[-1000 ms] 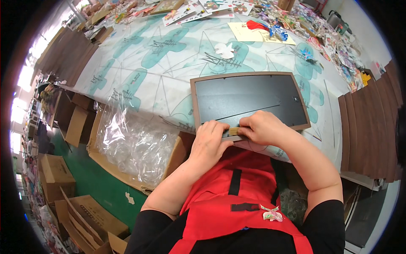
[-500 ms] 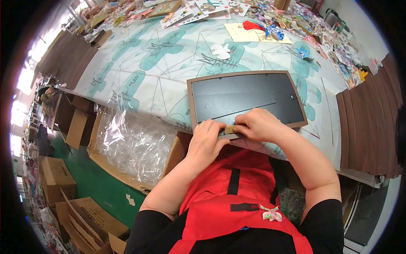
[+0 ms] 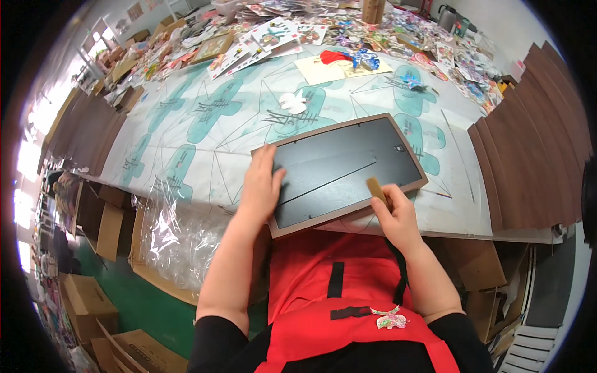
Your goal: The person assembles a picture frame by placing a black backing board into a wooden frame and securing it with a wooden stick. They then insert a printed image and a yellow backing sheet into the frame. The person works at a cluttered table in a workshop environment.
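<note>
A brown picture frame point(image 3: 405, 182) lies face down at the table's near edge, turned at an angle, its black backing board point(image 3: 339, 163) upward. At the frame's left end is my left hand point(image 3: 260, 189), fingers stretched and thumb apart, touching the rim and the corner of the backing. My right hand point(image 3: 399, 219) is closed on a small flat yellowish-brown strip point(image 3: 375, 189), held upright over the frame's near right edge. What the strip is made of cannot be told.
Stacks of brown boards stand at right point(image 3: 538, 155) and left point(image 3: 84, 133). Printed cards point(image 3: 252, 53), a yellow sheet with a red and blue ornament point(image 3: 317, 71) and a white cutout point(image 3: 292, 103) lie beyond the frame. A carton of clear plastic bags point(image 3: 177, 239) is lower left.
The frame has turned counterclockwise. My left hand has moved from its near edge to its left end. My right hand has lifted the strip off the near edge.
</note>
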A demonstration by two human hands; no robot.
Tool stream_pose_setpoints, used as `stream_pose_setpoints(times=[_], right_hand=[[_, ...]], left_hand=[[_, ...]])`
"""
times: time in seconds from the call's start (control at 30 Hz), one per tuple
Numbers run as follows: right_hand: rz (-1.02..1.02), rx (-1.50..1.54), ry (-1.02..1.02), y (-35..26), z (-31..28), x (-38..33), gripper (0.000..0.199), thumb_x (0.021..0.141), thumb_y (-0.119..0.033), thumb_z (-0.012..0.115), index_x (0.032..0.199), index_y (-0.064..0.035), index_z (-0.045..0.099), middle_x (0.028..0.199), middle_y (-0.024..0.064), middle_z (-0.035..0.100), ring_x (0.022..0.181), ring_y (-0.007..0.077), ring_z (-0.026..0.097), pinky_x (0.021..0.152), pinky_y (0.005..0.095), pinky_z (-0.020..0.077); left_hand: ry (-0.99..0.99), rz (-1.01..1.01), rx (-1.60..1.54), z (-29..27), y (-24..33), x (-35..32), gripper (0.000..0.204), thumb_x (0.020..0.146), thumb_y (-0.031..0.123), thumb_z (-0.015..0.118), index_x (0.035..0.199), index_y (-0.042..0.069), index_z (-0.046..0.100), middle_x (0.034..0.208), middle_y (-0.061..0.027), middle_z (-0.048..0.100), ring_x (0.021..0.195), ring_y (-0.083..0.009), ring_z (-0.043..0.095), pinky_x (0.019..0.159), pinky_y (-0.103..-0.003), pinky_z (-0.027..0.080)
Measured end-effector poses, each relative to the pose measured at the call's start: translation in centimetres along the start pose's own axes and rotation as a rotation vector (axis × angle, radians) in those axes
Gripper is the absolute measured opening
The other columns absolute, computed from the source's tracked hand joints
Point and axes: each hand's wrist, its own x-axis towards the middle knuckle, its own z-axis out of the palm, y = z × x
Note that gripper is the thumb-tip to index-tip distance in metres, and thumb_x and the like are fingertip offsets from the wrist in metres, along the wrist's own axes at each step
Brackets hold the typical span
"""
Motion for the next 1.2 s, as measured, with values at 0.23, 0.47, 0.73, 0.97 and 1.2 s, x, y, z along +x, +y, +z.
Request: stream_pose_setpoints(times=[0.23,0.47,0.73,0.97,1.2], right_hand=[[0.425,0.376,-0.138,2.2,-0.6,-2.8,0.013,0.095,-0.016,0.044,0.098,-0.0035,0.045,0.061,0.0034,0.051,0.046,0.0095,0.050,0.042,0.0224,0.0401],[0.103,-0.125,0.006,2.3,-3.8,3.5,0.021,0.092,-0.016,0.046,0.107,-0.0026,0.050,0.073,0.0176,0.059,0.069,0.0334,0.058,0.064,0.0385,0.0447],[-0.058,-0.220,-0.405,1.4,0.7,13.4,0.028,0.085,-0.015,0.054,0.112,-0.0103,0.059,0.093,0.0180,0.064,0.086,0.0340,0.062,0.076,0.0385,0.0480],[-0.070,-0.302,-0.554,2.8,5.6,17.2,0.024,0.083,-0.018,0.059,0.105,-0.0146,0.067,0.097,0.0138,0.066,0.090,0.0313,0.063,0.080,0.0358,0.0492],[-0.050,-0.269,-0.667,2.9,6.3,19.2,0.024,0.081,-0.014,0.061,0.103,-0.0101,0.067,0.096,0.0141,0.066,0.089,0.0295,0.064,0.079,0.0331,0.0495]], left_hand=[[-0.193,-0.128,0.217,0.8,-2.0,3.8,0.021,0.081,0.024,0.062,0.093,0.008,0.067,0.084,-0.0123,0.062,0.083,-0.0314,0.058,0.072,-0.041,0.045],[-0.384,-0.292,0.069,-0.3,3.4,-2.2,0.024,0.082,0.024,0.060,0.081,0.000,0.060,0.073,-0.0204,0.060,0.074,-0.0370,0.060,0.065,-0.044,0.046],[-0.064,-0.390,-0.549,5.5,3.9,1.2,0.062,0.078,0.018,0.065,0.128,-0.006,0.037,0.112,-0.0235,0.052,0.093,-0.0335,0.055,0.080,-0.038,0.045],[0.132,-0.346,-0.481,9.9,1.6,0.5,0.058,0.080,0.015,0.060,0.129,-0.007,0.038,0.110,-0.0246,0.051,0.100,-0.0355,0.047,0.088,-0.040,0.039],[0.201,-0.276,-0.393,10.5,1.2,0.1,0.057,0.081,0.015,0.059,0.131,-0.004,0.039,0.102,-0.0194,0.051,0.089,-0.0273,0.051,0.077,-0.034,0.043]])
